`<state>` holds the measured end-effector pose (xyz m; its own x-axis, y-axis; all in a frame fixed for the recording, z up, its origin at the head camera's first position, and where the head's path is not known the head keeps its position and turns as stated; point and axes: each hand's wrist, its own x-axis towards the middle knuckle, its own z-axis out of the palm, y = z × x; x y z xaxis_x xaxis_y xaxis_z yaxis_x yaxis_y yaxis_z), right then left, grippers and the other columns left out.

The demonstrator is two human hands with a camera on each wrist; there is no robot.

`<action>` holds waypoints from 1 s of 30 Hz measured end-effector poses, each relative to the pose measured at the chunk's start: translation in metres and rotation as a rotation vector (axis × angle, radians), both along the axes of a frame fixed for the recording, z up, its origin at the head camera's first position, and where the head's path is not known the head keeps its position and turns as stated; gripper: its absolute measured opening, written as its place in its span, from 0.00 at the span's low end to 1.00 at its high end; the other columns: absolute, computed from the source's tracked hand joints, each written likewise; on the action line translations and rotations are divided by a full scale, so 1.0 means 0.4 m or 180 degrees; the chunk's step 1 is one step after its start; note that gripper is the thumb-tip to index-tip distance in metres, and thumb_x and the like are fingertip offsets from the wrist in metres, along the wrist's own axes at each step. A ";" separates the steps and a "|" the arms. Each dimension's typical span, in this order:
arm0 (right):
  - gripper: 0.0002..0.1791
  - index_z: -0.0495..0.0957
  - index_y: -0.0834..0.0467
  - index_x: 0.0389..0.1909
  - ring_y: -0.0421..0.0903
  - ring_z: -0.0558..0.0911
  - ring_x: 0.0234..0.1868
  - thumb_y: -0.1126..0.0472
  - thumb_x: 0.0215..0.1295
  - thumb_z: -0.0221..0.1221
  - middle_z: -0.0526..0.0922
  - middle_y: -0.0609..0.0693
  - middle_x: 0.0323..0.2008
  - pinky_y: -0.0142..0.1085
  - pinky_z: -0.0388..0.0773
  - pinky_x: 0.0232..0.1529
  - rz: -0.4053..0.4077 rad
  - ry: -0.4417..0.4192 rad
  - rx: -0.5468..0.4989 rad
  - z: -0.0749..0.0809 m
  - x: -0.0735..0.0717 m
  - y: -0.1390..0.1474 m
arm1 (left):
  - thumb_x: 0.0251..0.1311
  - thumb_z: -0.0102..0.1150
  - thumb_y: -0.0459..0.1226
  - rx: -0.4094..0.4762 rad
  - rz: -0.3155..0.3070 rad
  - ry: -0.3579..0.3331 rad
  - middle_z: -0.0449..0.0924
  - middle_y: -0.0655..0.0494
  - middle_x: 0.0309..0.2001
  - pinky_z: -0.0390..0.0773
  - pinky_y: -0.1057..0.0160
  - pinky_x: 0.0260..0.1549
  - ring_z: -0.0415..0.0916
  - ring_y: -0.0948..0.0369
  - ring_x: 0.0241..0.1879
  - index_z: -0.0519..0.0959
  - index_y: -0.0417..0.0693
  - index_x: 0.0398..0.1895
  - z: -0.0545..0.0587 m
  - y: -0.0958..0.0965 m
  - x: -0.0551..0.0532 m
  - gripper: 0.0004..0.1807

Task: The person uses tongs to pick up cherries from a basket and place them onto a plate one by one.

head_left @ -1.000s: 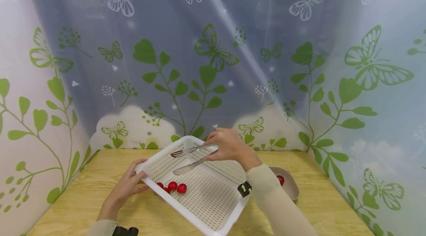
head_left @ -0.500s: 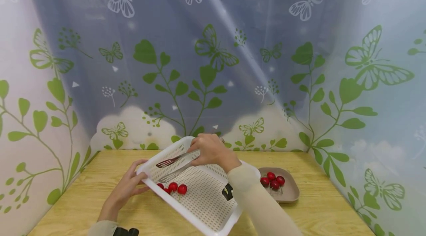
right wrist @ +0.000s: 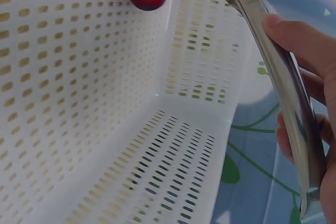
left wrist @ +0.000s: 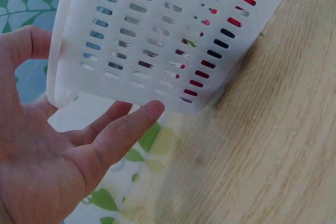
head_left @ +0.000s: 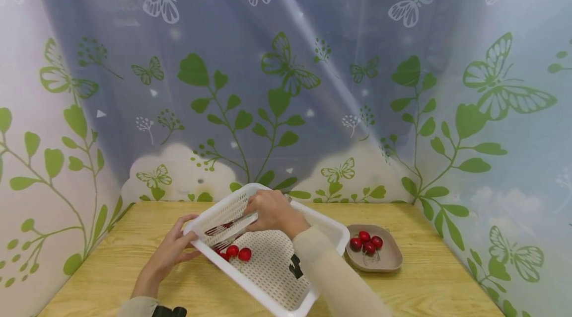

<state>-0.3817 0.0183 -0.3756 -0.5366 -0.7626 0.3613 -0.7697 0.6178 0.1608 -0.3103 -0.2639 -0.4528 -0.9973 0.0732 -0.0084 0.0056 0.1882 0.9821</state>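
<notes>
My left hand (head_left: 167,247) grips the left rim of a white perforated plastic basket (head_left: 343,235). The left wrist view has the thumb against the outer wall and fingers at the rim (left wrist: 56,51). Inside the basket, red cherries (head_left: 244,254) lie in the near left corner. Metal tongs (right wrist: 286,72) are held in my right hand (head_left: 274,212), above the basket floor. Their two arms stand apart, one tip beside the cherries and the other higher near the left wall. No cherry shows between the tips.
To the right of the basket, a beige dish (head_left: 393,257) holds several cherries (head_left: 368,248) with stems. Both stand on a wooden table (head_left: 438,277). Behind rises a curtain (head_left: 286,108) printed with butterflies and leaves.
My right hand has moved left and slightly down with the tongs, bringing their lower tip to the cherries. The dish has come out from behind the right arm. The left hand and basket stay put.
</notes>
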 end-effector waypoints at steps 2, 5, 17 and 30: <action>0.18 0.91 0.35 0.41 0.36 0.85 0.41 0.36 0.50 0.75 0.89 0.33 0.40 0.31 0.82 0.33 -0.0014 -0.0035 0.0024 -0.013 0.000 0.000 | 0.72 0.46 0.35 0.0004 -0.0019 0.0001 0.65 0.28 0.69 0.87 0.49 0.54 0.82 0.54 0.49 0.54 0.52 0.78 -0.001 0.001 0.001 0.32; 0.18 0.91 0.34 0.42 0.37 0.85 0.42 0.36 0.50 0.75 0.89 0.32 0.41 0.31 0.82 0.35 -0.0064 -0.0083 0.0065 -0.026 0.000 -0.001 | 0.73 0.46 0.35 -0.0016 -0.0051 0.0012 0.66 0.28 0.68 0.87 0.49 0.53 0.82 0.55 0.49 0.53 0.50 0.78 -0.001 0.001 0.003 0.32; 0.19 0.90 0.36 0.45 0.36 0.85 0.43 0.36 0.53 0.74 0.89 0.33 0.45 0.29 0.81 0.36 -0.0114 -0.0261 0.0118 -0.050 -0.008 -0.007 | 0.74 0.46 0.36 -0.0034 -0.0029 -0.0005 0.66 0.28 0.68 0.87 0.47 0.54 0.82 0.53 0.50 0.53 0.51 0.78 0.002 0.000 0.002 0.32; 0.14 0.91 0.36 0.39 0.33 0.85 0.38 0.39 0.52 0.75 0.90 0.31 0.41 0.26 0.77 0.31 -0.0197 -0.0403 -0.0026 -0.043 -0.009 -0.002 | 0.74 0.46 0.36 -0.0050 -0.0062 0.0024 0.67 0.28 0.66 0.87 0.48 0.53 0.82 0.56 0.49 0.52 0.49 0.79 0.004 0.000 0.002 0.33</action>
